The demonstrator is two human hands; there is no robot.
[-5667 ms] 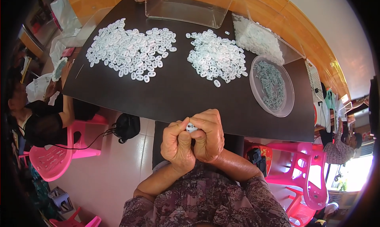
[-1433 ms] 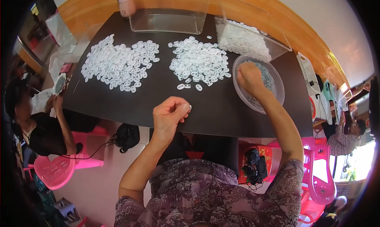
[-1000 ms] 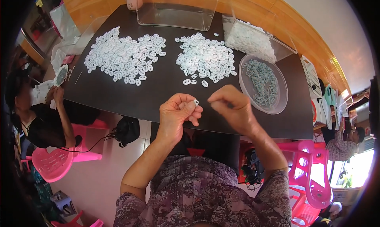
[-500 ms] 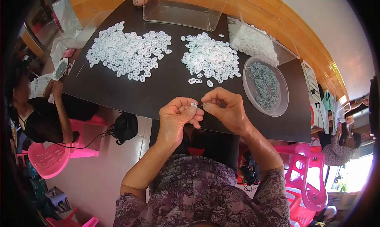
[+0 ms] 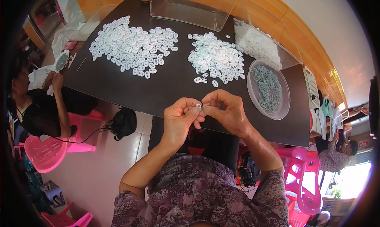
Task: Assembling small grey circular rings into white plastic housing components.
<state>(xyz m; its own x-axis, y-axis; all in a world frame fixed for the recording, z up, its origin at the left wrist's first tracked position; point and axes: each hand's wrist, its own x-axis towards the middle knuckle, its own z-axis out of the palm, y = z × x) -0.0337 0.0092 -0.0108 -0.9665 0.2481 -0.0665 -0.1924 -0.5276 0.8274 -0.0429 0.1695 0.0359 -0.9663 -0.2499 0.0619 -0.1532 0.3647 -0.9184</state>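
Over the near edge of the dark table (image 5: 158, 92), my left hand (image 5: 178, 118) pinches a small white plastic piece (image 5: 198, 106) between thumb and forefinger. The fingertips of my right hand (image 5: 228, 110) are pressed together and meet the piece from the right; whatever they pinch is too small or hidden to name. Beyond my hands lie two heaps: white oval two-holed pieces (image 5: 130, 46) on the left and small white plastic pieces (image 5: 215, 58) nearer the middle. To the right, a round clear tub (image 5: 279, 113) holds many small grey metal pieces (image 5: 267, 88).
A clear bin (image 5: 190, 19) stands at the back, beside a tipped clear container with more white pieces (image 5: 257, 42). A thin rod (image 5: 81, 63) lies at the table's left. Another person (image 5: 43, 108) sits at the left; pink stools (image 5: 46, 149) stand on the floor.
My right fingertips have come in to touch the white piece, closing the small gap between my hands. The view has shifted slightly.
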